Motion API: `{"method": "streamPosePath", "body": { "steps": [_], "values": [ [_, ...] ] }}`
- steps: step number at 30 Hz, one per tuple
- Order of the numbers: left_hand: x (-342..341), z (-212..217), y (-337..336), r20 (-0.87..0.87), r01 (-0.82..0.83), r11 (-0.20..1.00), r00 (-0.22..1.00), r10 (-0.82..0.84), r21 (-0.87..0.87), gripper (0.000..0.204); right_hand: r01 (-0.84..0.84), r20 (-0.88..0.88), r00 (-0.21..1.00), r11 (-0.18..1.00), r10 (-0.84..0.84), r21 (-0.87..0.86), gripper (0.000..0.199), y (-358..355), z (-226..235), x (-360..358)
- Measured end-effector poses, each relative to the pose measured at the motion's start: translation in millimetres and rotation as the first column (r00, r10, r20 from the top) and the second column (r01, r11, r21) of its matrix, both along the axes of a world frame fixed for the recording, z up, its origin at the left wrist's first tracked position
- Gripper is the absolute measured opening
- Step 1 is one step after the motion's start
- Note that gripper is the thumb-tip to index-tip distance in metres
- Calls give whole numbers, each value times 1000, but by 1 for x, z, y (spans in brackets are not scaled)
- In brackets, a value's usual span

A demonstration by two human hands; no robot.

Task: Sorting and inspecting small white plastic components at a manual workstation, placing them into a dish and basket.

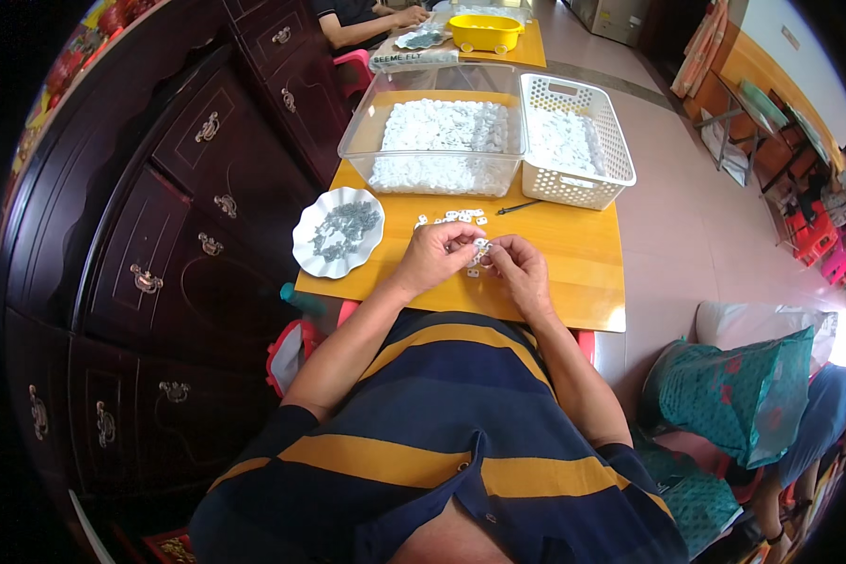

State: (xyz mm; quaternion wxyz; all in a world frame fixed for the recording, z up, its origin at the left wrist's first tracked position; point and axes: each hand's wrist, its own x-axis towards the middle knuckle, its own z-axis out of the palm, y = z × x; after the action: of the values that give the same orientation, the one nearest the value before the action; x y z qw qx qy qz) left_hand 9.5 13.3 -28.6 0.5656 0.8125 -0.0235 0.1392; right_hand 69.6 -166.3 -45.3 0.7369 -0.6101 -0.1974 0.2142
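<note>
My left hand and my right hand meet over the near part of the wooden table, thumbs and fingers pinched together. Between the fingertips is a small white plastic piece with dark holes; its exact shape is too small to make out. More white pieces of this sort lie loose just beyond my hands, and one white piece is on the tabletop below them. Left of my left hand, a white scalloped plate holds many small grey parts.
Across the table stand a clear plastic bin and a white perforated basket, both filled with white pieces. A dark thin tool lies before them. Dark drawers line the left; teal bags sit at right. Another person's arm shows beyond.
</note>
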Motion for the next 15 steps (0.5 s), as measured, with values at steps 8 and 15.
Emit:
{"method": "streamPosePath", "body": {
  "steps": [8, 15],
  "values": [
    [-2, 1, -1, -19, 14, 999, 1000, -13, 30, 20, -7, 13, 1000, 1000, 7, -20, 15, 2, 0, -2],
    [-2, 4, -2, -27, 27, 998, 999, -25, 57, 19, -45, -30, 999, 997, 43, -55, 17, 2, 1, -2]
  ]
}}
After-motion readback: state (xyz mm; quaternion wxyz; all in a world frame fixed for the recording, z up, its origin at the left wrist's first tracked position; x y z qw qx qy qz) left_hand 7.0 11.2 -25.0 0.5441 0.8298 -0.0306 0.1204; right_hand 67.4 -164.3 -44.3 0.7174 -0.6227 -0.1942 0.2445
